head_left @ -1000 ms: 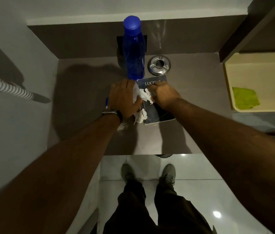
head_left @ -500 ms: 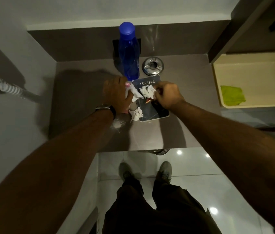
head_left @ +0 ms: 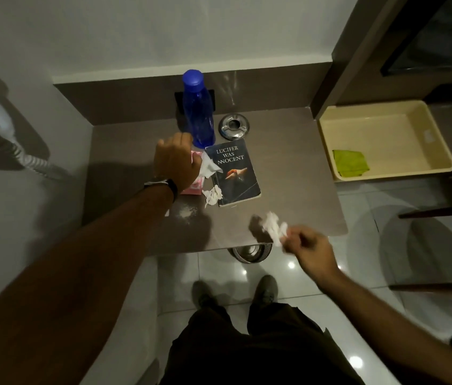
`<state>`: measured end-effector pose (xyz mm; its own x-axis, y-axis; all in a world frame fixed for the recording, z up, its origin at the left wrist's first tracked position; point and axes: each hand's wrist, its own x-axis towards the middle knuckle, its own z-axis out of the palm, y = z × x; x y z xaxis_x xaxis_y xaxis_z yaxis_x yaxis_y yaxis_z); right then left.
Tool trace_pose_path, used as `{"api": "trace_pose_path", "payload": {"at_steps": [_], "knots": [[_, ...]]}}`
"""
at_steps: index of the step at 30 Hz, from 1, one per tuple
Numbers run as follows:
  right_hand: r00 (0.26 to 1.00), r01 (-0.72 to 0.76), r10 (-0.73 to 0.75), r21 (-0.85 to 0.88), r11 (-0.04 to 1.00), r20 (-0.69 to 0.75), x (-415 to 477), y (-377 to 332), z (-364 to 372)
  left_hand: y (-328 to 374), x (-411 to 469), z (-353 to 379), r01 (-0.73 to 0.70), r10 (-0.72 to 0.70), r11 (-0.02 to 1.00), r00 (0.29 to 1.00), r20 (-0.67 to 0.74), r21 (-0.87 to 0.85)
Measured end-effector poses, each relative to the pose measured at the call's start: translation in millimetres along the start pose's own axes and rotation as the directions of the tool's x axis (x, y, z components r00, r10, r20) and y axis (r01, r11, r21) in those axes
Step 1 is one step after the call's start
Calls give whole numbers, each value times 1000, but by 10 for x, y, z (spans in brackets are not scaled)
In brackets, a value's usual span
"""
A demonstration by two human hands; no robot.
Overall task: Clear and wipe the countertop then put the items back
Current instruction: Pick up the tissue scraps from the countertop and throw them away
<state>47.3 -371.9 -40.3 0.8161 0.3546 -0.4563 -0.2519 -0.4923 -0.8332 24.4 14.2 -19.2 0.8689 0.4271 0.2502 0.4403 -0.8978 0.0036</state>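
- The right hand (head_left: 312, 252) has its fingers pinched shut on a crumpled white tissue wad (head_left: 274, 227), held just above the front edge of the brown worktop (head_left: 288, 173); it looks weightless and soft, so a light pinch should do.
- The left hand (head_left: 176, 162) lies flat over a pink tissue packet (head_left: 195, 187), gripping nothing visible.
- A second white paper wad (head_left: 213, 195) touches the dark paperback book (head_left: 234, 170): stiff, best lifted by its spine.
- The tall blue plastic bottle (head_left: 197, 112) probably wants a mid-body grasp.
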Motion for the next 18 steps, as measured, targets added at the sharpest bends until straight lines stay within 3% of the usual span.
{"api": "trace_pose_path", "payload": {"at_steps": [3, 8, 12, 16, 18], "knots": [[969, -244, 246, -47, 969, 28, -356, 546, -90, -63, 31, 14, 45, -44, 998, 999, 21, -42], [846, -529, 531, -52, 847, 37, -308, 1019, 221, -62, 40, 161, 101, -95, 991, 993, 66, -84], [766, -637, 642, -95, 765, 25, 80, 1066, 600, -23, 63, 233, 80, -78, 993, 997, 19, -86], [697, -703, 715, -253, 664, -61, 499, 1009, 885, -70, 67, 234, 8, -6, 998, 999, 41, -56], [668, -741, 741, -161, 652, -70, 692, 1038, 987, -139, 106, 162, 9, -7, 1000, 997, 76, -20]]}}
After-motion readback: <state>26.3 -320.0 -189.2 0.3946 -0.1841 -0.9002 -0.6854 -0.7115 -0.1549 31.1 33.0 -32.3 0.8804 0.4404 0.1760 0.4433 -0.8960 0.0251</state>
